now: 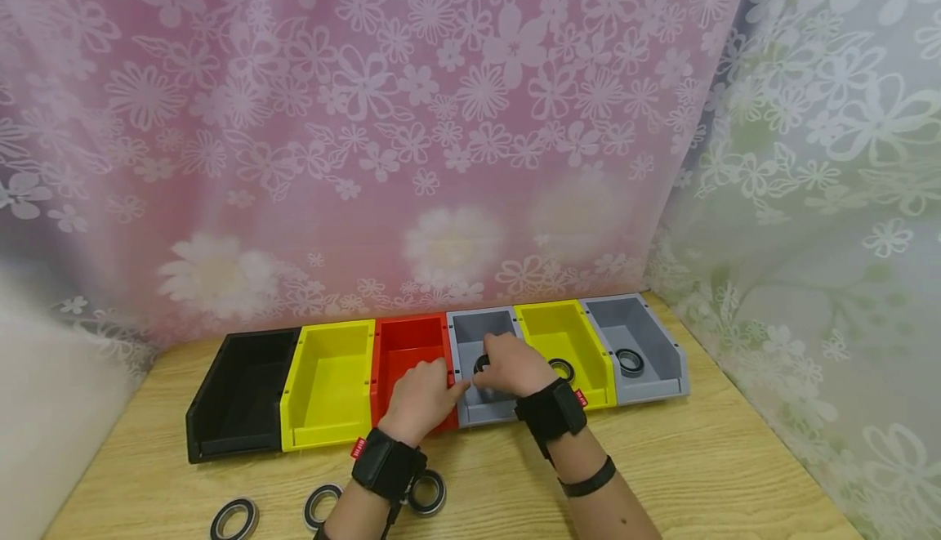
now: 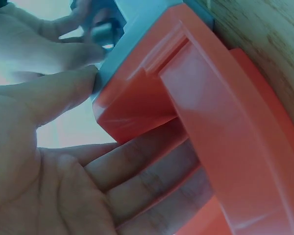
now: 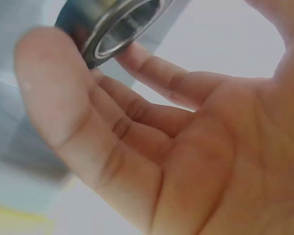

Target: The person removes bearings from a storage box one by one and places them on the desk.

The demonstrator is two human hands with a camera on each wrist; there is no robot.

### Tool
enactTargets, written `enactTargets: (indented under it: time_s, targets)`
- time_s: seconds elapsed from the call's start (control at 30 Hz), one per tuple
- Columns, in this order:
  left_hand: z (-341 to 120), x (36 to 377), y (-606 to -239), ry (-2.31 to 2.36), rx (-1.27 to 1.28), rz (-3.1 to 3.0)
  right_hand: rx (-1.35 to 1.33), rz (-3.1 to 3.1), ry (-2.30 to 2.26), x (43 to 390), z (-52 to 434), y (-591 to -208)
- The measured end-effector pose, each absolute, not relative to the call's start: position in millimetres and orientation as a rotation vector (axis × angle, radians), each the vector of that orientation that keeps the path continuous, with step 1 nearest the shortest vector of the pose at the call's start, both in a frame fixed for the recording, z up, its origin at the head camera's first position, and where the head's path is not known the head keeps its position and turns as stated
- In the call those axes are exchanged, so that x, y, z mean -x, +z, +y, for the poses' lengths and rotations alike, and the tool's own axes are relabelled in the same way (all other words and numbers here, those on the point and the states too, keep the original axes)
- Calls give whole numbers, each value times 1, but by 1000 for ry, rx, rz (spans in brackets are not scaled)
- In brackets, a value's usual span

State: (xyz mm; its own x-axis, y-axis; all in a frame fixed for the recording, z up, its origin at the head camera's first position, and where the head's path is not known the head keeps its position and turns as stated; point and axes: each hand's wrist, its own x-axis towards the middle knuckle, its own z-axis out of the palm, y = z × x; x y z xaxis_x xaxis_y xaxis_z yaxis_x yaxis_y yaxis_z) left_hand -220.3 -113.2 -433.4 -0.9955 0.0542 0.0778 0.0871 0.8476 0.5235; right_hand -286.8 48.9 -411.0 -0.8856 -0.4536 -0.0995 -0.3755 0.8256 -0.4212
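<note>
Your right hand pinches a bearing ring over the grey bin; your open left hand steadies the red bin beside it.

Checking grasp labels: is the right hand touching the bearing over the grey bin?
Touching. The right wrist view shows the right hand with fingertips pinching the bearing; the head view agrees.

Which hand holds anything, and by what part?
Right hand pinches a bearing ring by its rim over the grey bin. Left hand holds nothing, resting on the red bin.
</note>
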Motion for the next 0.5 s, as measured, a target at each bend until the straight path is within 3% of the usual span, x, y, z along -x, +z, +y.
enactTargets:
  time_s: [0.5]
  targets:
    - [-111, 222, -436, -871, 86, -2971, 649, 2870, -674, 253, 63, -357]
